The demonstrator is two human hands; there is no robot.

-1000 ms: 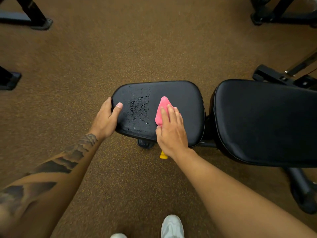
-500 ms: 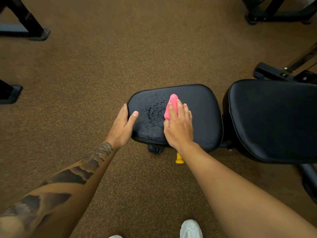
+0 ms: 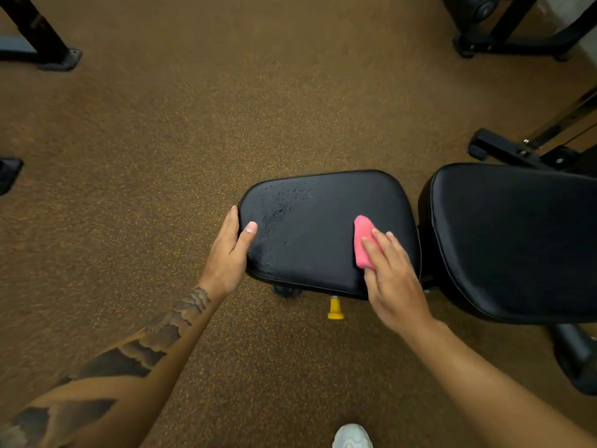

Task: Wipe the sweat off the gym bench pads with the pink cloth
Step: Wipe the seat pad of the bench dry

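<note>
Pink cloth [image 3: 364, 244] lies on the seat pad [image 3: 323, 221], under your right hand [image 3: 392, 279].
Your right hand presses it with straight fingers near the pad's right side; your left hand [image 3: 231, 253] grips the left edge, just beside the sweat drops [image 3: 274, 215].

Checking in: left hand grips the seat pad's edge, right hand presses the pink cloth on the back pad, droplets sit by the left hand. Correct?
Not quite. In the head view the right hand presses the pink cloth on the seat pad, not the back pad. The left hand does grip the seat pad's edge, with droplets beside it.
</note>
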